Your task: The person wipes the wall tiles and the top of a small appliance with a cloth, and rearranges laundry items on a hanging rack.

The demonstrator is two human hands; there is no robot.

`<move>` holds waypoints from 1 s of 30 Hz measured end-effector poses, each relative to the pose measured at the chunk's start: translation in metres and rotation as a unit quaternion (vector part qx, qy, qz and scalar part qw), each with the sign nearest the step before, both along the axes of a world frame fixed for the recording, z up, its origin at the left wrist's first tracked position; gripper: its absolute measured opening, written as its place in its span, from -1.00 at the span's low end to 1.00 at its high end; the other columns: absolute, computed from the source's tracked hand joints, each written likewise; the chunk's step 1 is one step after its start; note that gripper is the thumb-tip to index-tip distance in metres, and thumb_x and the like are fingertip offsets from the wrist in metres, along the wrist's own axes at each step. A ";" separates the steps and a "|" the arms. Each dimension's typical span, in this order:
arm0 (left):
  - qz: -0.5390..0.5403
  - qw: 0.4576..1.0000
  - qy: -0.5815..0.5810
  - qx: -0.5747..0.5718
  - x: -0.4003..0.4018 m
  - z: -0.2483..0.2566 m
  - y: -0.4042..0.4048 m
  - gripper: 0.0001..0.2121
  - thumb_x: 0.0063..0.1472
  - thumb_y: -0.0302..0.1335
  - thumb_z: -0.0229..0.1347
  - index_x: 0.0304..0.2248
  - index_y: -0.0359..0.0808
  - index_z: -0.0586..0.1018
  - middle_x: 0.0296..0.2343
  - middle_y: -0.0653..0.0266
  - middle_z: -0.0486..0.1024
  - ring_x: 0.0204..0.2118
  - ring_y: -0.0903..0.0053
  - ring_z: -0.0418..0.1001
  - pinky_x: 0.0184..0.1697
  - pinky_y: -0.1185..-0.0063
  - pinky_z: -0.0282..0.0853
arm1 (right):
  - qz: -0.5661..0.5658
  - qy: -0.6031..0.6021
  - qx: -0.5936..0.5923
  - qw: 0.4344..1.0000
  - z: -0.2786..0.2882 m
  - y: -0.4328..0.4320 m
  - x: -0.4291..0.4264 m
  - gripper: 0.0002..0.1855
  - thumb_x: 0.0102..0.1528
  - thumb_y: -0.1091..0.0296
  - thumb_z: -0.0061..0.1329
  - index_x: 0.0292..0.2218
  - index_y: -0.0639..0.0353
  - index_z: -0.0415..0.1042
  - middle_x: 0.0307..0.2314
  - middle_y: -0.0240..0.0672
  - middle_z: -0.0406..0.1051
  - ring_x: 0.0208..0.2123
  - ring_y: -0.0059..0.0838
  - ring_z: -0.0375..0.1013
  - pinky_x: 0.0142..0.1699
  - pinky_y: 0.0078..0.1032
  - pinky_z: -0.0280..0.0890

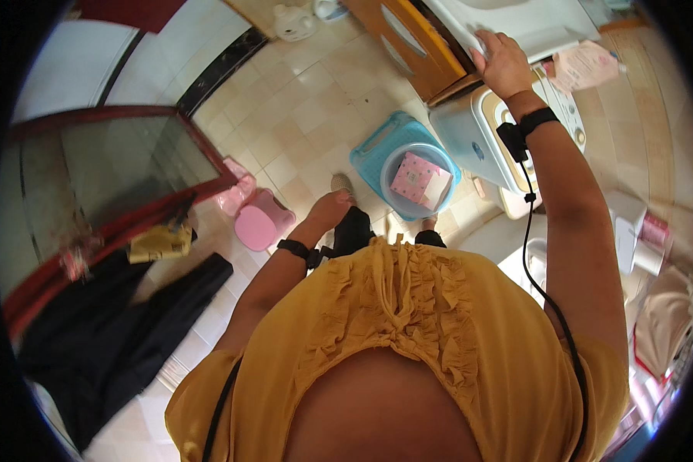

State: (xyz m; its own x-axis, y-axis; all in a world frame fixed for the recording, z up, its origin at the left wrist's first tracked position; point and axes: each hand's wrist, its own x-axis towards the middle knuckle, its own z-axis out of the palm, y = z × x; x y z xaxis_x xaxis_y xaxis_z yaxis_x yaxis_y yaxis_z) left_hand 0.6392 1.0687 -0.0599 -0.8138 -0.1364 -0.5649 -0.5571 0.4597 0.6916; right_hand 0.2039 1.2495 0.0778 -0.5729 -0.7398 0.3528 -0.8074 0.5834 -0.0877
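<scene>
My right hand [502, 64] reaches out to the near rim of a white sink [534, 45]. Its thumb and fingers are spread at the rim; whether they grip it is unclear. Lower and to the left, my left hand [329, 211] hangs in front of my body over the floor. Its fingers look loosely curled, and no object shows in them. Beneath the sink is an orange-brown cabinet [401, 43] with pale oval panels. Close to my right wrist stands a washing machine [459, 127] with a control panel, and a pink pouch [586, 64] with writing lies beside the sink.
By my feet, a pink dotted box [414, 176] sits in a clear basin [394, 199] on a blue plastic stool [372, 151]. A pink stool [257, 222] stands left of my left hand. Black trousers [115, 323] hang by a red-framed glass door [133, 156]. White jugs [293, 23] stand by the cabinet.
</scene>
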 end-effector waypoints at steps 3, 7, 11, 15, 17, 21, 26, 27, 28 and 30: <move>-0.022 0.999 -0.027 -0.026 0.016 -0.035 -0.040 -0.72 0.18 -0.28 -0.03 -0.28 -0.34 0.53 -0.30 -0.06 0.51 -0.18 0.07 0.45 -0.12 0.31 0.35 | 0.001 0.022 -0.008 1.000 -0.001 0.007 -0.001 -0.65 0.10 0.16 -0.01 -0.10 0.07 0.40 -0.33 -0.16 0.42 -0.23 -0.07 0.40 -0.11 -0.25 0.31; -0.030 0.991 -0.124 -0.036 0.032 -0.049 -0.054 -0.66 0.17 -0.24 -0.01 -0.23 -0.36 0.54 -0.25 -0.05 0.52 -0.14 0.09 0.44 -0.07 0.36 0.34 | -0.054 -0.031 -0.001 0.998 0.008 -0.004 0.016 -0.56 0.00 0.25 -0.02 -0.05 0.09 0.37 -0.24 -0.10 0.40 -0.13 -0.05 0.36 0.01 -0.23 0.25; -0.167 0.981 -0.082 -0.050 0.042 -0.063 -0.044 -0.65 0.18 -0.25 -0.01 -0.18 -0.36 0.53 -0.24 -0.06 0.51 -0.12 0.10 0.44 -0.05 0.34 0.32 | -0.043 -0.063 -0.006 0.997 0.018 -0.001 0.016 -0.58 0.00 0.21 -0.02 -0.08 0.10 0.42 -0.25 -0.05 0.41 -0.13 -0.03 0.36 0.03 -0.23 0.25; -0.151 0.984 -0.095 -0.007 0.027 0.002 0.000 -0.63 0.18 -0.25 -0.01 -0.16 -0.39 0.52 -0.21 -0.07 0.51 -0.09 0.13 0.44 -0.02 0.37 0.32 | -0.076 -0.116 -0.111 0.984 0.012 0.019 0.022 -0.63 0.06 0.16 -0.07 -0.11 0.08 0.44 -0.21 -0.07 0.42 -0.10 -0.04 0.37 0.06 -0.24 0.23; -0.171 0.979 -0.113 -0.018 0.064 -0.039 0.002 -0.62 0.17 -0.26 0.01 -0.15 -0.41 0.51 -0.19 -0.07 0.51 -0.07 0.15 0.44 -0.01 0.40 0.32 | -0.075 -0.122 -0.253 0.957 0.019 -0.001 0.065 -0.64 0.06 0.16 -0.06 -0.12 0.08 0.44 -0.20 -0.05 0.42 -0.08 -0.04 0.36 0.07 -0.25 0.23; -0.188 0.964 -0.184 -0.029 0.102 -0.060 0.008 -0.64 0.16 -0.32 0.03 -0.14 -0.43 0.50 -0.18 -0.08 0.50 -0.07 0.17 0.45 0.00 0.45 0.32 | -0.008 -0.232 -0.346 0.909 -0.007 0.078 0.223 -0.66 0.09 -0.02 -0.04 -0.28 0.05 0.48 -0.37 -0.12 0.47 -0.29 -0.06 0.43 -0.18 -0.19 0.35; -0.306 0.930 -0.205 -0.002 0.114 -0.046 0.032 -0.60 0.11 -0.34 0.10 -0.11 -0.44 0.48 -0.16 -0.06 0.49 -0.08 0.18 0.46 -0.01 0.45 0.33 | -0.080 -0.496 0.020 0.865 -0.126 0.240 0.423 -0.77 0.09 0.21 -0.17 -0.38 0.09 0.49 -0.44 -0.14 0.42 -0.31 -0.11 0.45 -0.22 -0.23 0.38; -0.316 0.922 -0.225 -0.011 0.119 -0.038 0.037 -0.57 0.09 -0.34 0.12 -0.09 -0.45 0.48 -0.15 -0.05 0.49 -0.08 0.18 0.46 -0.01 0.44 0.33 | -0.096 -0.512 0.023 0.854 -0.156 0.275 0.474 -0.78 0.05 0.27 -0.17 -0.45 0.13 0.49 -0.46 -0.12 0.42 -0.33 -0.10 0.45 -0.25 -0.21 0.38; -0.330 0.909 -0.252 0.029 0.150 -0.092 -0.001 -0.54 0.07 -0.32 0.15 -0.07 -0.44 0.47 -0.16 -0.08 0.49 -0.08 0.15 0.45 0.00 0.42 0.33 | -0.062 -0.531 0.108 0.838 -0.172 0.304 0.515 -0.82 0.02 0.30 -0.14 -0.48 0.13 0.47 -0.45 -0.17 0.44 -0.33 -0.11 0.46 -0.24 -0.20 0.38; -0.411 0.880 -0.238 0.005 0.136 -0.059 0.040 -0.53 0.07 -0.31 0.16 -0.07 -0.42 0.48 -0.16 -0.09 0.49 -0.08 0.13 0.45 0.00 0.41 0.33 | -0.095 -0.635 0.210 0.737 -0.144 0.345 0.554 -0.77 -0.02 0.28 -0.06 -0.30 -0.05 0.56 -0.41 -0.24 0.50 -0.30 -0.16 0.49 -0.19 -0.26 0.38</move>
